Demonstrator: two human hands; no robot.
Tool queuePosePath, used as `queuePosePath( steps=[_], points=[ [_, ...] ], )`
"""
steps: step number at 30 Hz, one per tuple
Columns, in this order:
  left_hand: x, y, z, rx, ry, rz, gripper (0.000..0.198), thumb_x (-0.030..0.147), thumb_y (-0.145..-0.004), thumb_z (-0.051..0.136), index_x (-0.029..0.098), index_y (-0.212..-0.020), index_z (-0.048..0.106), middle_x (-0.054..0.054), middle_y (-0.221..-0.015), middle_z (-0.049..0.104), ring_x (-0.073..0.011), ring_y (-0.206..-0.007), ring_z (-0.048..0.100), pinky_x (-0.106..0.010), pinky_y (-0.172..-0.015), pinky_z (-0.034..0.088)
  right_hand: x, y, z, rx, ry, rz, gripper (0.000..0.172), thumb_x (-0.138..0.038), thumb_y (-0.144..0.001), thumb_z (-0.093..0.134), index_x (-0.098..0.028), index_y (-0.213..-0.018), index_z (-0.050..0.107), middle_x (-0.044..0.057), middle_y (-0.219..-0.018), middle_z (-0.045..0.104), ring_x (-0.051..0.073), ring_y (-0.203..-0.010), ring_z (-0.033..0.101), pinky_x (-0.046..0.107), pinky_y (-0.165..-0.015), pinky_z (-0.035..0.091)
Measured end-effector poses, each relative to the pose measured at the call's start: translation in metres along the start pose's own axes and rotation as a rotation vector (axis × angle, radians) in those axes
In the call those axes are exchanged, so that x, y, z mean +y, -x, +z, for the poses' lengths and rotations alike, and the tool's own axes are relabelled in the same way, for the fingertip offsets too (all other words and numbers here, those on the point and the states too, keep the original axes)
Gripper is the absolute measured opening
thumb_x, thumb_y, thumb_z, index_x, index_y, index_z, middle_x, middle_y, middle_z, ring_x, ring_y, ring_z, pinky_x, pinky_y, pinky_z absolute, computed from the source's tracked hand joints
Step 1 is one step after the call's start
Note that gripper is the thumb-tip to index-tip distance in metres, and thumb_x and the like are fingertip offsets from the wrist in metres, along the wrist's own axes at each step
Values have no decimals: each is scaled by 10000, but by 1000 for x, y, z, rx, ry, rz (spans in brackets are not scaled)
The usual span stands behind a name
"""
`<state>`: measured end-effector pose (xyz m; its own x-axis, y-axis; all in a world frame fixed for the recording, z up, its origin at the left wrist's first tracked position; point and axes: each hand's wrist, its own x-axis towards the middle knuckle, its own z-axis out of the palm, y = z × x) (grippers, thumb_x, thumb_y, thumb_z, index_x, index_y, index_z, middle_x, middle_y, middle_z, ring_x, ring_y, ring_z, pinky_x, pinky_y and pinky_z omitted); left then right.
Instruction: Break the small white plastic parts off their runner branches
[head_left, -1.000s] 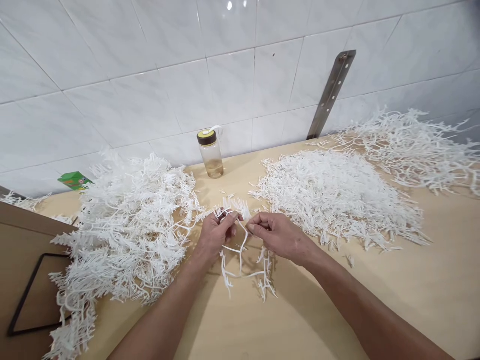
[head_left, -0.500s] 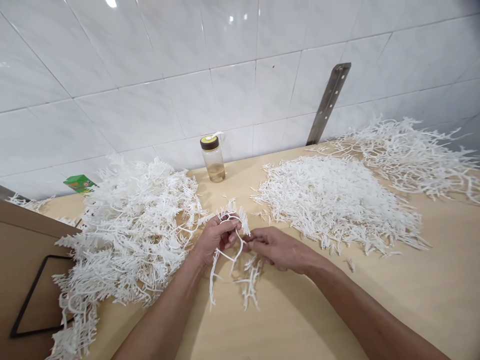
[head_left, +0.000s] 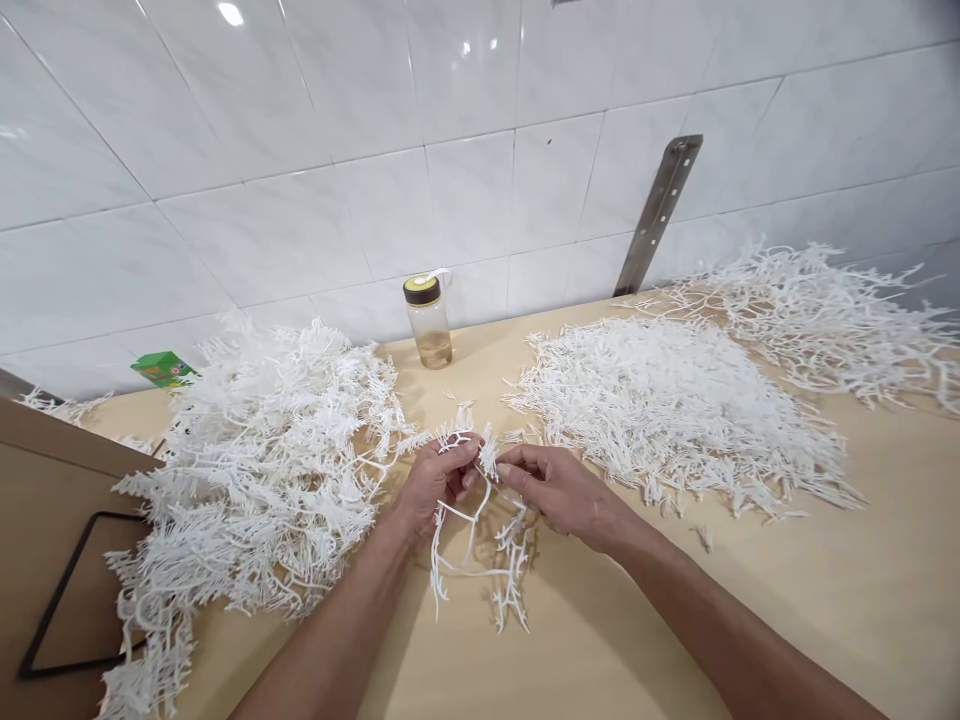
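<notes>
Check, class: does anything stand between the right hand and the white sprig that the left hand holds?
Nothing visible does: the right hand has its fingertips close beside the sprig, though whether they touch is unclear. The left hand holds it from the other side; the bottle stands behind.

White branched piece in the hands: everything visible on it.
The white branched piece looks like moulded plastic: thin, smooth, bent stems forking into tufts of small prongs. The left hand pinches its upper part between thumb and fingers; the right hand has its fingertips at a tuft, grip unclear. Lower stems spread below the hands; whether they touch the tabletop isn't clear.
</notes>
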<state>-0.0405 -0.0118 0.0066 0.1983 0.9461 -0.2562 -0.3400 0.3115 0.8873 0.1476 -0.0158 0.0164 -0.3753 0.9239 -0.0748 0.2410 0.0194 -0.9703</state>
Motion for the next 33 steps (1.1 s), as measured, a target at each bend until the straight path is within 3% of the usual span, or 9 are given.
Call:
queuePosePath(
  steps=[4,8,13,16,23,33],
  points=[
    [-1,0,1,25,34,36,300,353,-697,782,128,-866,678,29,-576,517,-61,-457,440,-175,-373,263,6,-4,4,45,-98,119,309,-459,-834,625,-176,-949,673,-41,-564,520,91,-444,430,214,-398,343],
    [0,0,5,26,27,26,339,396,-665,815,120,-782,656,31,-537,493,-57,-448,419,-170,-372,244,9,-7,2,81,-229,206,354,-478,-836,639,-172,-1011,603,-58,-569,498,90,-424,417,210,-353,340],
    [-2,0,7,-28,-14,22,399,462,-680,817,130,-701,596,46,-513,447,-42,-428,368,-164,-365,208,6,-5,0,-41,-296,125,333,-490,-810,692,-174,-795,585,-86,-514,400,56,-420,321,185,-356,289],
    [-5,-1,6,-29,-11,28,394,468,-711,803,135,-731,591,50,-532,445,-38,-436,363,-154,-373,210,7,-4,0,24,-305,106,351,-501,-801,704,-181,-749,568,-99,-480,365,47,-392,277,194,-358,281],
    [-6,0,7,32,37,26,423,395,-637,874,145,-867,621,32,-637,531,-45,-485,430,-156,-411,298,7,-4,1,133,-282,67,329,-509,-796,699,-190,-798,614,-79,-534,413,67,-399,354,215,-369,332],
    [-8,1,9,-17,-61,11,375,441,-693,809,133,-704,595,42,-536,440,-54,-458,370,-189,-416,249,11,-6,-2,249,-153,2,326,-507,-820,662,-190,-896,667,-44,-574,523,88,-413,395,242,-393,355]
  ],
)
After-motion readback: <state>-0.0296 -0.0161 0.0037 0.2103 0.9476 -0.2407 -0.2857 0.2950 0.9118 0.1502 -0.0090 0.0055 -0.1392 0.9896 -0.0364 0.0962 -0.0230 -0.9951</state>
